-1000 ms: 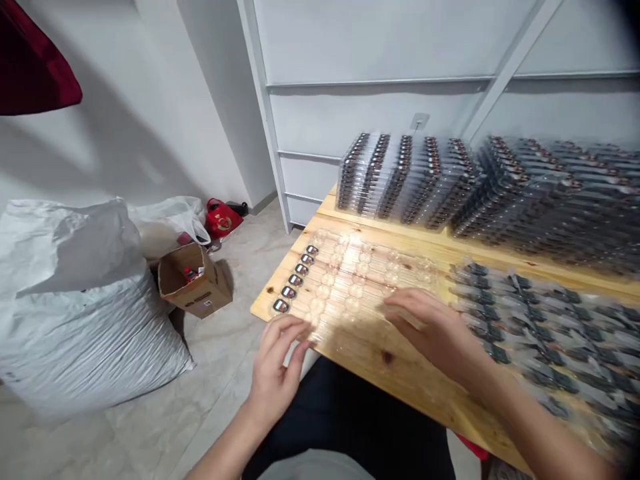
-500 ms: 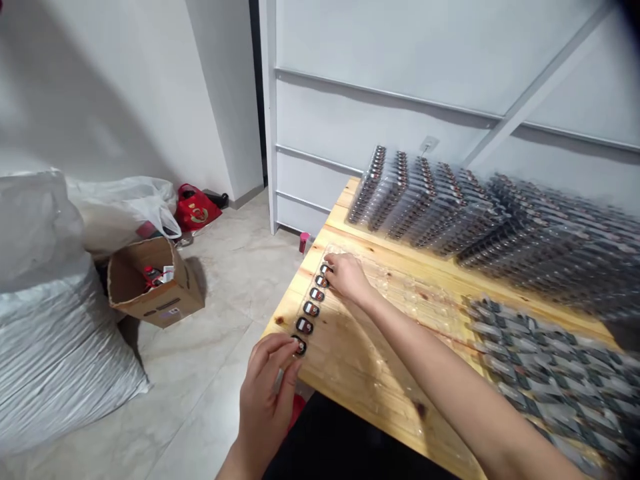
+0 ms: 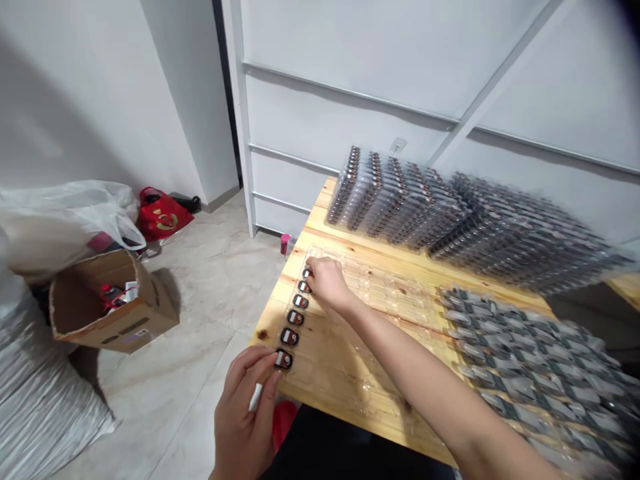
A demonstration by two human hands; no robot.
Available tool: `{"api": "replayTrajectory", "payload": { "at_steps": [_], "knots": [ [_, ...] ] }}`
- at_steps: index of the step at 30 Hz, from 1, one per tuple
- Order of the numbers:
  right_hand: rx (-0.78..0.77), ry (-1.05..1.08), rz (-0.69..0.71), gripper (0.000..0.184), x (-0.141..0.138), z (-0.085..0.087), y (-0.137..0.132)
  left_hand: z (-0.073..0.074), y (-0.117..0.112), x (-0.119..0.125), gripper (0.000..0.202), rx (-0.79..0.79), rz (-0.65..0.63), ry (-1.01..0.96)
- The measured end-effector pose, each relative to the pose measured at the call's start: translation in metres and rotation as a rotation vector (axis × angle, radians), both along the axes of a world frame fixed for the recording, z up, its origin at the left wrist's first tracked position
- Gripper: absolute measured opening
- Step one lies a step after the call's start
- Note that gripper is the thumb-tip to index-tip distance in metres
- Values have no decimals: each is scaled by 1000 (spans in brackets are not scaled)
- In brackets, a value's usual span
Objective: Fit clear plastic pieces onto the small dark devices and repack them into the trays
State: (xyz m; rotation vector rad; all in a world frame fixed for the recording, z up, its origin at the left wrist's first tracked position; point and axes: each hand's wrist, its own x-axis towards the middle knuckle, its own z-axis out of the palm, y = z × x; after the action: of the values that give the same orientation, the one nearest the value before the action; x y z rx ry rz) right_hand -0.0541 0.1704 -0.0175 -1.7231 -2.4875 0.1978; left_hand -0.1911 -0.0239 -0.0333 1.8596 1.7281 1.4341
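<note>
On the table lies a clear plastic tray (image 3: 340, 360) with a row of small dark oval pieces (image 3: 295, 317) along its left edge, each with a white and brown face. My left hand (image 3: 247, 407) is at the near end of this row, its fingertips touching the nearest oval piece (image 3: 284, 359). A small white bit (image 3: 255, 397) shows between its fingers; I cannot tell what it is. At the far end, my right hand (image 3: 327, 281) has its fingertips closed on the farthest oval piece (image 3: 307, 273), which they partly hide.
Upright filled clear trays (image 3: 390, 200) stand packed along the table's back. To the right lie many grey plastic-wrapped pieces (image 3: 530, 367). On the floor at left are an open cardboard box (image 3: 115, 327), a red bag (image 3: 163, 217) and a large white sack (image 3: 45, 387).
The view has turned, so the table and its contents sit further left in the picture. Both hands remain at the two ends of the row, with little visible movement.
</note>
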Motion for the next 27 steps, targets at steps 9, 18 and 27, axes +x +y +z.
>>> {"api": "replayTrajectory", "payload": {
  "at_steps": [9, 18, 27],
  "knots": [
    [37, 99, 4, 19, 13, 25, -17, 9, -8, 8, 26, 103, -167, 83],
    [101, 741, 57, 18, 123, 58, -227, 8, -46, 106, 24, -35, -822, -197],
    [101, 1073, -1027, 28, 254, -30, -439, 17, -102, 223, 16, -475, -1483, -77]
  ]
}}
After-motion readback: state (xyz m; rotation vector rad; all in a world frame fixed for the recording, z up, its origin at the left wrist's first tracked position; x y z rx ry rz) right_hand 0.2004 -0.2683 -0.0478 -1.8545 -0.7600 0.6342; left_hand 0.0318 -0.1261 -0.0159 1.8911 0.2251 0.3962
